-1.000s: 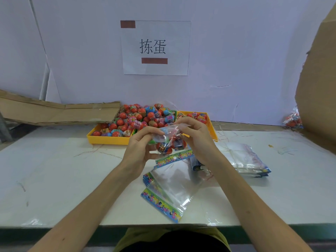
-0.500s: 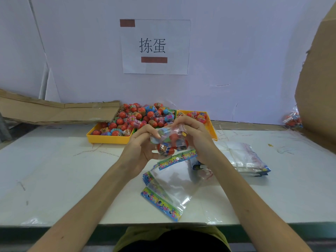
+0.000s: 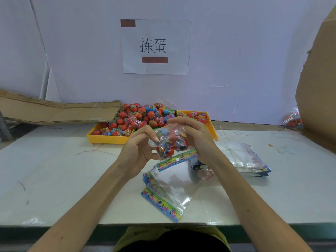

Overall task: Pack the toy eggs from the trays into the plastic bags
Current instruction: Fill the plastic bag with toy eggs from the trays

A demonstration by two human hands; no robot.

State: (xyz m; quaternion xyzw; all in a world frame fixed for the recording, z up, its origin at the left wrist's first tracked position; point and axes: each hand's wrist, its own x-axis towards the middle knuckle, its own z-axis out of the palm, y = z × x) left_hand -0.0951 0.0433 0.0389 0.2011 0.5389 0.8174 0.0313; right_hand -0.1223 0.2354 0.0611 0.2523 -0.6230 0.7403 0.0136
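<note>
Both hands hold a clear plastic bag with several toy eggs inside, raised above the table's middle. My left hand pinches its left edge and my right hand grips its right side. Its colourful header strip hangs below. Behind the hands, yellow trays hold a heap of red and blue toy eggs. A second yellow tray at the right holds a few eggs.
Empty bags with colourful strips lie on the white table in front of me. A stack of bags sits to the right. Flat cardboard lies back left, a cardboard box wall at right, filled bags beside it.
The bag of eggs has been turned and drawn slightly nearer between my hands; my fingers have shifted along its top edge.
</note>
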